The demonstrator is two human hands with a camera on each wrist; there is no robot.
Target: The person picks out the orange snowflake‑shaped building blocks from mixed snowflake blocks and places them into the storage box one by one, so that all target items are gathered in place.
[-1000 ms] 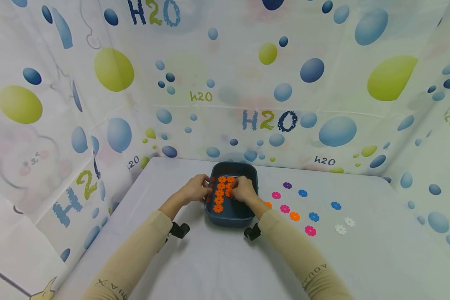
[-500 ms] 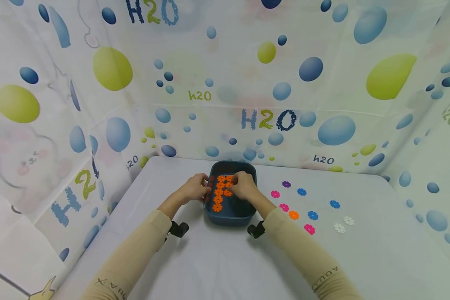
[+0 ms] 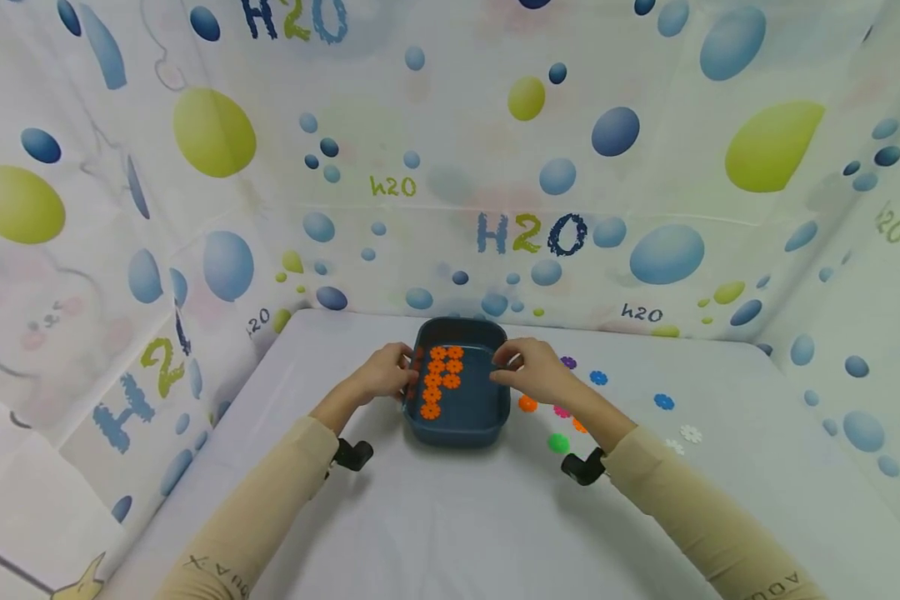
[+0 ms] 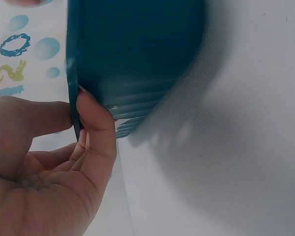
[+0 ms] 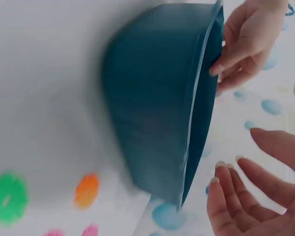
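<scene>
A dark blue rectangular basin (image 3: pixel 478 408) stands on the white-covered table. Inside, several orange flower-shaped pieces (image 3: pixel 432 379) lie in two touching columns, the left one longer. My left hand (image 3: pixel 382 372) pinches the basin's left rim between thumb and fingers, as the left wrist view also shows. Over the right rim hovers my right hand (image 3: pixel 540 373). In the right wrist view this right hand (image 5: pixel 260 191) has its fingers parted, with nothing between them, apart from the basin wall.
Loose flower pieces lie right of the basin: green (image 3: pixel 558 442), orange (image 3: pixel 527 403), purple (image 3: pixel 568 362), blue (image 3: pixel 598 377) and white (image 3: pixel 691 433), plus pink ones partly behind my right forearm. A patterned curtain (image 3: pixel 450 183) rises behind the table.
My right hand has moved right, out of the basin to above its right rim, leaving the orange pieces lying there. The green piece has come into sight. My left hand stays on the rim.
</scene>
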